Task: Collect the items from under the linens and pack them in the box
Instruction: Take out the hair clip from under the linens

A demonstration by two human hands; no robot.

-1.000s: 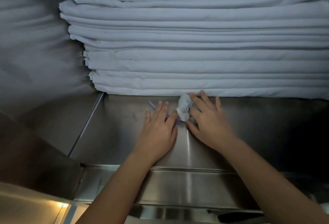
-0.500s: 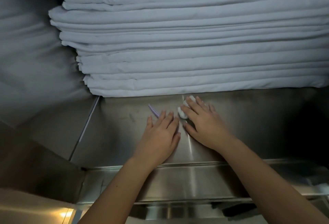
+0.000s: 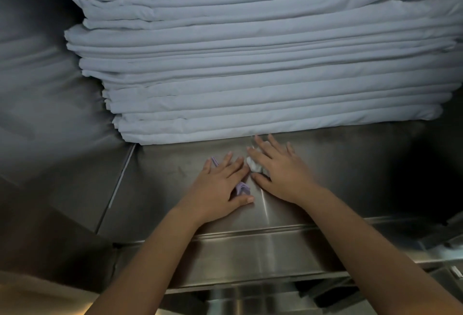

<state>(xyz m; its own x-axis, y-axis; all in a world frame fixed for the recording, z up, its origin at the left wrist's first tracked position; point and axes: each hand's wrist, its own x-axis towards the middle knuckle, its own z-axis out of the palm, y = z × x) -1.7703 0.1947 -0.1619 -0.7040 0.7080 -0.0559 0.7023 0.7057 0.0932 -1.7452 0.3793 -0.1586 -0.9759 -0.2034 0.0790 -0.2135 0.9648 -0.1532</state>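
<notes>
Head view, looking down along two bare forearms. A tall stack of folded white linens (image 3: 250, 76) fills the upper half and rests on a dull steel surface (image 3: 162, 184).

Compared with a second ago, two small things have been drawn clear of the stack's bottom edge and towards the person. A crumpled white wad (image 3: 253, 165), which stood upright against the lowest fold, now lies lower on the steel, apart from the linens. A thin purple item (image 3: 242, 188) that poked out beyond the left fingertips now sits mostly beneath the palm. This suggests the collecting step is well along, though neither thing has been lifted.

The left hand (image 3: 220, 189) lies flat, palm down, fingers nearly straight and together. It presses the purple item against the steel. One slim purple tip shows beside the forefinger, and a broader purple end peeks out between forefinger and thumb.

The right hand (image 3: 280, 174) is also flat and released, with its fingers spread and reaching almost to the linen edge. It touches the white wad, which sits in the gap between forefinger and thumb, partly covered. No finger is clearly curled around it.

No box is in sight (it may be outside the frame), so packing appears not yet begun. What the purple item is I cannot tell.
</notes>
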